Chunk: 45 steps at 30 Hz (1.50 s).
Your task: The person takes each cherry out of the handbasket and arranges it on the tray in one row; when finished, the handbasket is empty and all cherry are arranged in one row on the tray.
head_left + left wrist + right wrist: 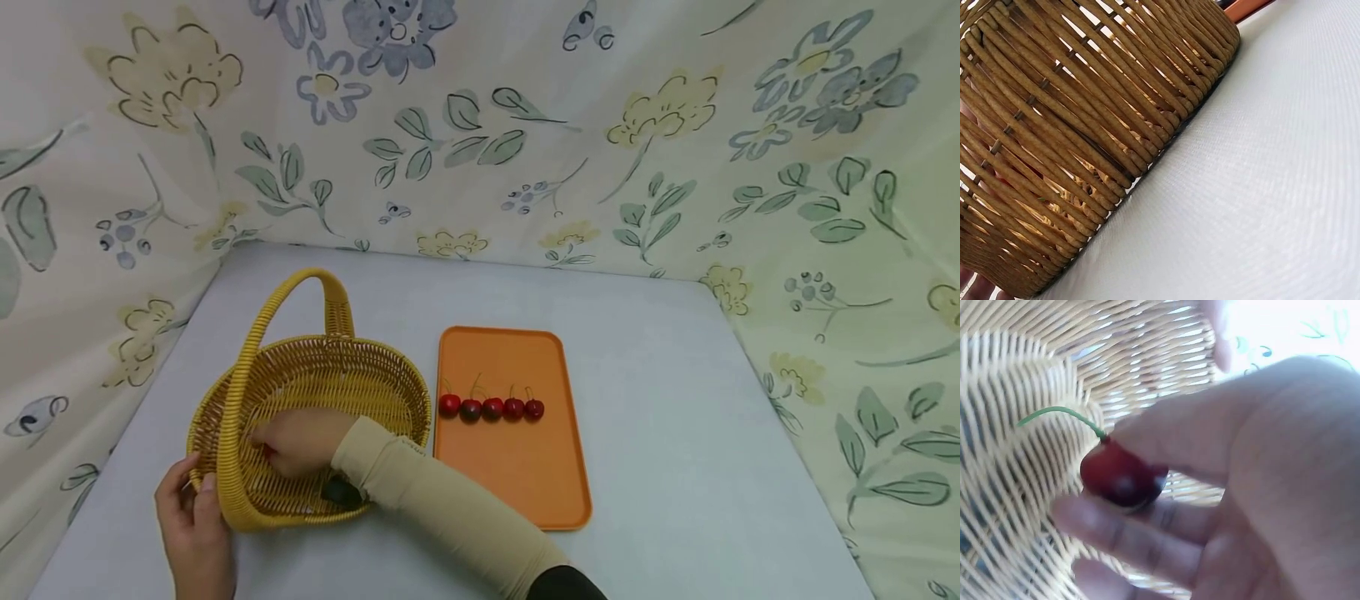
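Note:
A yellow wicker basket (337, 375) with a tall arched handle stands on the left of the table. My right hand (303, 440) reaches down inside it. In the right wrist view, thumb and fingers pinch a dark red cherry (1119, 475) with a curved green stem, above the woven bottom; in the head view the hand mostly hides it. My left hand (197, 529) holds the basket's near left rim beside the handle's foot. The left wrist view shows the basket's outer side (1085, 119) close up, with a few fingertips (979, 289) at its lower left corner.
Right of the basket lies an orange tray (510, 483), close to its side. Several cherries (492, 408) with stems form a row across the tray. White cloth (660, 433) covers the table, and a flowered curtain (480, 192) surrounds the back and sides.

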### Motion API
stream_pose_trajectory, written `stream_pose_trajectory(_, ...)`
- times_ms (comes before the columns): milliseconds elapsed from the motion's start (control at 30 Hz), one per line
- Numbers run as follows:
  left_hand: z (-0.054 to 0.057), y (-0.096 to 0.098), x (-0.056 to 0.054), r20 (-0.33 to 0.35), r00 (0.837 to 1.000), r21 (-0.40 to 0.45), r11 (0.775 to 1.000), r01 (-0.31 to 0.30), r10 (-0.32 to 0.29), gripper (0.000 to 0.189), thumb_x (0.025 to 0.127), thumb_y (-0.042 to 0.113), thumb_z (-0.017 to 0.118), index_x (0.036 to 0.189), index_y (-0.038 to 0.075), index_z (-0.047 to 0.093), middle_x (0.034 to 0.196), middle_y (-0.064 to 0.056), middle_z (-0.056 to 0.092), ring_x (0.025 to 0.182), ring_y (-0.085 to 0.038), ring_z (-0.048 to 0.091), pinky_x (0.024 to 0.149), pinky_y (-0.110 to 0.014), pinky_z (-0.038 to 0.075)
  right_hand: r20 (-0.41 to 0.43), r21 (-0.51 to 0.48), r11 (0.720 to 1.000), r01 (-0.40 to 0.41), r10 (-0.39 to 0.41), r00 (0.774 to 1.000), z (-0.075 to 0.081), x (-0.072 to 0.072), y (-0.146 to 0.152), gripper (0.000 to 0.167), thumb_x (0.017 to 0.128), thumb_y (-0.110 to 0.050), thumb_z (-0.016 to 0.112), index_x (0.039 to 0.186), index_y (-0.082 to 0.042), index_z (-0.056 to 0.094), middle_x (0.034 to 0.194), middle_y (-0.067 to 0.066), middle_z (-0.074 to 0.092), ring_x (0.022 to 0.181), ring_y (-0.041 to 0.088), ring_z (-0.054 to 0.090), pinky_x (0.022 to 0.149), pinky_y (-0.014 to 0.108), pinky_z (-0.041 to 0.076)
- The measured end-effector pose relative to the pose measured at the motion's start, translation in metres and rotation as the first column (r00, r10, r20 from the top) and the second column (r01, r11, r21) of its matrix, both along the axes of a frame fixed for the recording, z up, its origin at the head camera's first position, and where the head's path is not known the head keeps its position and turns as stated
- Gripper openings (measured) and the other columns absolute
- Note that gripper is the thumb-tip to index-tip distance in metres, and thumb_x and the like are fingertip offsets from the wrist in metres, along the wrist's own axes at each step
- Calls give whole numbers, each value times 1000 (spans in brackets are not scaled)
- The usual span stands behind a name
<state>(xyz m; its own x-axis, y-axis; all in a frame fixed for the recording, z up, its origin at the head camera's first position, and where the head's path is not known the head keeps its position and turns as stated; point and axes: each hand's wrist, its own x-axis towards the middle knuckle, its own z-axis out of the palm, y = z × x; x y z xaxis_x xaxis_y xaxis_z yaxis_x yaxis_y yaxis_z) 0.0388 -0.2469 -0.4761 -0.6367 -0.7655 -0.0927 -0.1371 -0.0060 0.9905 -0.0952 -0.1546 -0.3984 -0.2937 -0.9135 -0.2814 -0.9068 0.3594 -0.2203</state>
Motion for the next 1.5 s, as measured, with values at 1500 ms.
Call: stream_pose_trajectory(1500,-3,4,-6,-70,996,27,998,-61,63,34,100,16,44,134,22,47,123,5,40,103,-7,47,70,-4,41,349,-481,557,678,-588,730,31,-29,294,36,91,-5,63,126,-14,60,115,1,59,94,17,59,76,29,53)
